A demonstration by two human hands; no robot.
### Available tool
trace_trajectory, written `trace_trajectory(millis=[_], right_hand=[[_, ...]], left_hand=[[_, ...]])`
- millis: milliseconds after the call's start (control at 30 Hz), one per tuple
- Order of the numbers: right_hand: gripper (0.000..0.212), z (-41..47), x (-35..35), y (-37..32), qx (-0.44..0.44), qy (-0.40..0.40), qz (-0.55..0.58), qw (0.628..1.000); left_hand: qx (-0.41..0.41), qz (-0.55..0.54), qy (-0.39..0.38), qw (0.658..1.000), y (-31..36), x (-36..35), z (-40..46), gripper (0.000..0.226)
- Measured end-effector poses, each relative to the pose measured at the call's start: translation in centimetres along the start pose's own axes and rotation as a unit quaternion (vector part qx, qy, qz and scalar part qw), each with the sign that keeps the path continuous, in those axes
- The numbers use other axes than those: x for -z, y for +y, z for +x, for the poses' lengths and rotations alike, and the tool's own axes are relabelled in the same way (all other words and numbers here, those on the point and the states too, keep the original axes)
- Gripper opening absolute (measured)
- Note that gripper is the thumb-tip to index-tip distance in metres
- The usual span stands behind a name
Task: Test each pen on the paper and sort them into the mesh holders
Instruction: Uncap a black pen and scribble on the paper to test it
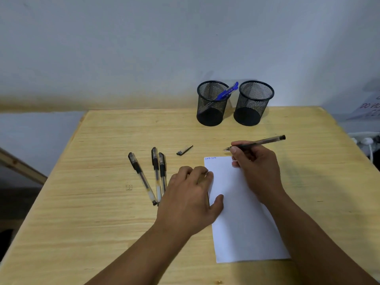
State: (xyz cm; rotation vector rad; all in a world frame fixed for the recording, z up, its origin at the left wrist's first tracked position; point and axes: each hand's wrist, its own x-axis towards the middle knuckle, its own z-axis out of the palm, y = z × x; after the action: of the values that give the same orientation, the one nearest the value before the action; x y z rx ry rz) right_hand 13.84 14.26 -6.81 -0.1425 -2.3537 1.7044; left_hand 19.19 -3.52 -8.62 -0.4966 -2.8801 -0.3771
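My right hand (257, 169) grips an uncapped black pen (265, 141), its tip just beyond the top edge of the white paper (240, 223). Small blue writing sits at the paper's top left corner. My left hand (189, 200) lies flat on the paper's left edge, fingers spread, holding nothing. A loose black cap (184, 150) rests on the table above my left hand. Three capped black pens (153, 173) lie side by side left of that hand. Two black mesh holders stand at the back: the left holder (211, 103) contains blue pens (227, 91), the right holder (254, 102) looks empty.
The wooden table (98, 212) ends at a pale wall behind the holders. A paper with red lettering (368, 108) and white cables (366, 140) sit off the table's right edge. A wooden slat (20, 165) runs past the left side.
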Motion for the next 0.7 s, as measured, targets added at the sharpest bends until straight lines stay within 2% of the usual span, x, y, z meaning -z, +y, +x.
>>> trace_trajectory(millis=[133, 267, 367, 500, 700], right_hand=[[0.012, 0.5, -1.3, 0.1, 0.010, -0.007, -0.076, 0.997], [0.020, 0.4, -1.7, 0.8, 0.005, 0.008, -0.072, 0.997], [0.019, 0.3, -1.8, 1.1, 0.005, 0.028, -0.099, 0.995], [0.010, 0.5, -2.0, 0.9, 0.014, 0.014, -0.147, 0.989], [0.010, 0.5, -2.1, 0.7, 0.005, 0.017, -0.152, 0.988]], left_hand=[[-0.004, -0.011, 0.020, 1.000, -0.1, -0.1, 0.0, 0.049], [-0.004, -0.021, 0.032, 0.999, -0.1, -0.2, 0.0, 0.049], [-0.003, -0.020, 0.033, 0.999, -0.2, -0.2, 0.0, 0.051], [0.003, -0.036, 0.041, 0.999, -0.1, -0.1, 0.0, 0.053], [0.001, -0.042, 0.061, 0.997, -0.2, -0.5, -0.1, 0.052]])
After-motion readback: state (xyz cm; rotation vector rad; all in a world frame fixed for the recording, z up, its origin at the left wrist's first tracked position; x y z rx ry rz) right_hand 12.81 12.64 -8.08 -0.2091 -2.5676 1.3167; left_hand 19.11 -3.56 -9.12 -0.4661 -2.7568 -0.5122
